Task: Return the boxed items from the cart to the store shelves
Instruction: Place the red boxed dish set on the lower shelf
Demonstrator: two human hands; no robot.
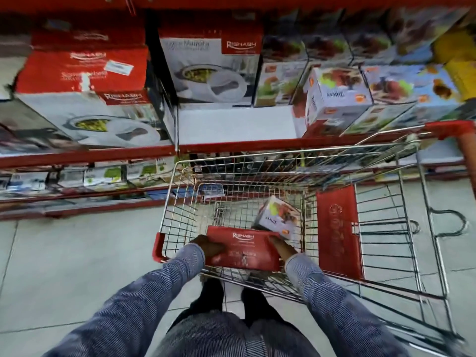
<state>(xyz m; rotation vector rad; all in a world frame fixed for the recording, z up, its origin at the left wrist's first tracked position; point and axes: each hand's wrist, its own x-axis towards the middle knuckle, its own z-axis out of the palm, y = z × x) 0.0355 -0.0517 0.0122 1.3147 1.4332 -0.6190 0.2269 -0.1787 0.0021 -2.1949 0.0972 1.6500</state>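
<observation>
A red Rishabh box [244, 249] lies at the near end of the wire shopping cart [180, 191]. My left hand [210, 247] grips its left side and my right hand [283, 247] grips its right side. A small white juicer box [277, 219] rests tilted in the cart just behind the red box. On the shelf [231, 127] in front stand matching Rishabh boxes [211, 70] and several juicer boxes [334, 99], with a bare white gap between them.
The cart has a red child-seat flap [337, 233] and a red handle [450, 130] at the right. Lower shelves [77, 181] hold small packaged goods. Grey tiled floor [64, 266] lies to the left of the cart.
</observation>
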